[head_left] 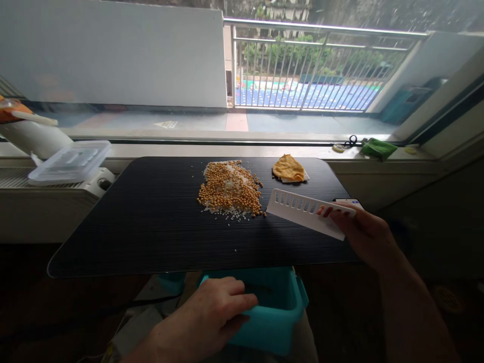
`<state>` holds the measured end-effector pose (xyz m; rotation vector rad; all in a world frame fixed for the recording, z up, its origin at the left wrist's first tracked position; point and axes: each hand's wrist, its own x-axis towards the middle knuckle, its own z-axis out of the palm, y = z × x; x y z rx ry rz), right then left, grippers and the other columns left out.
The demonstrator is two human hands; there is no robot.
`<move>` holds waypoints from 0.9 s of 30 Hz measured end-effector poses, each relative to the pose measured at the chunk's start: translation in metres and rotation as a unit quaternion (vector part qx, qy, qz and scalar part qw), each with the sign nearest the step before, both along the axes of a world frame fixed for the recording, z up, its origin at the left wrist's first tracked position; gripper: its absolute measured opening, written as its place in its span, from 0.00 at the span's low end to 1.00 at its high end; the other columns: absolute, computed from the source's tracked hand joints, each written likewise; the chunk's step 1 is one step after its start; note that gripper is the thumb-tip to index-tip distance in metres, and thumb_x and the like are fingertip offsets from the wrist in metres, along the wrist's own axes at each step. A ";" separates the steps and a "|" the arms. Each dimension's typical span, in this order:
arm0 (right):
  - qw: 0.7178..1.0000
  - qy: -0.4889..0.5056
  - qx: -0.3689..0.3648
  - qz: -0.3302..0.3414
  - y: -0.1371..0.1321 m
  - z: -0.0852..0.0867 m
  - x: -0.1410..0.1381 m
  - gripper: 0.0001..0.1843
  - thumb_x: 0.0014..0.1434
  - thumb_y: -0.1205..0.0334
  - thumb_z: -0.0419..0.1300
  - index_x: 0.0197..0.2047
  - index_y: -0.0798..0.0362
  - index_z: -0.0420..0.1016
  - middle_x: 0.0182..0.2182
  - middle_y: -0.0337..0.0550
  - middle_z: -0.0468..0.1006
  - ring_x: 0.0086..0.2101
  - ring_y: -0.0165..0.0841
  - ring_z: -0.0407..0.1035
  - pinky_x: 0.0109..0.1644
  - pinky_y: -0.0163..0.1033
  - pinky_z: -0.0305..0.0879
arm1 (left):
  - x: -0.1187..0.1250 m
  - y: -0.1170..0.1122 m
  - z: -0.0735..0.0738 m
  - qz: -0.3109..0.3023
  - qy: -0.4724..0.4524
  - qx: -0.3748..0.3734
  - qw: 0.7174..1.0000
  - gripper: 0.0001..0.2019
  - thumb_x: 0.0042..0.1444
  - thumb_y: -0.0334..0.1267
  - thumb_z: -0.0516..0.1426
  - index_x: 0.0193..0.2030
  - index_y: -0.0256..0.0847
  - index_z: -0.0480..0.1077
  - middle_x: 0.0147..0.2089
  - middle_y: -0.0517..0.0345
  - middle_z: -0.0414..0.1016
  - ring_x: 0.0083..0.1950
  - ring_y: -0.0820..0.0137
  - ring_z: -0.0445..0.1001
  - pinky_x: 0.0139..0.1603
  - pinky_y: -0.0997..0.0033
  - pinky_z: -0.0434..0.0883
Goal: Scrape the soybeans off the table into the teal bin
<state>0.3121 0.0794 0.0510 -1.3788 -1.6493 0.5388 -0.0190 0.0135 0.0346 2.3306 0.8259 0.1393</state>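
My right hand grips one end of a flat white plastic strip with a row of slots. The strip's far end slants toward a pile of soybeans, close to its right edge. White rice grains are mixed in and scattered at the pile's front. Below the table edge, my left hand is closed on the near left rim of a teal plastic bin; part of its grip is hidden. The bin's inside is in shadow. All this centres on a black table.
A folded yellow cloth lies at the back right of the table, a phone at its right edge. Behind stands a window sill with a green cloth. A clear plastic lid rests on the radiator at left.
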 end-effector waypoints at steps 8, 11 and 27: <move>0.999 0.019 -0.028 -0.034 0.002 -0.008 0.002 0.11 0.61 0.50 0.61 0.42 0.43 0.82 0.32 0.38 0.81 0.31 0.33 0.72 0.31 0.35 0.68 | -0.006 0.001 -0.003 0.001 -0.003 -0.003 1.000 0.09 0.62 0.24 0.57 0.44 0.43 0.70 0.38 0.61 0.69 0.38 0.69 0.70 0.35 0.71 0.61; 0.998 0.034 -0.034 -0.039 0.005 -0.010 0.000 0.13 0.60 0.47 0.62 0.41 0.44 0.83 0.32 0.39 0.81 0.31 0.34 0.73 0.31 0.35 0.69 | -0.008 0.000 -0.002 0.006 -0.003 -0.003 1.000 0.09 0.63 0.25 0.57 0.44 0.44 0.70 0.38 0.61 0.69 0.38 0.69 0.70 0.35 0.71 0.61; 0.964 0.101 -0.216 0.116 -0.029 -0.012 -0.029 0.15 0.62 0.49 0.60 0.41 0.48 0.83 0.35 0.41 0.82 0.33 0.35 0.75 0.37 0.35 0.72 | -0.029 -0.003 0.000 0.028 0.014 0.007 0.999 0.09 0.62 0.24 0.57 0.44 0.42 0.70 0.38 0.60 0.68 0.38 0.68 0.69 0.34 0.70 0.59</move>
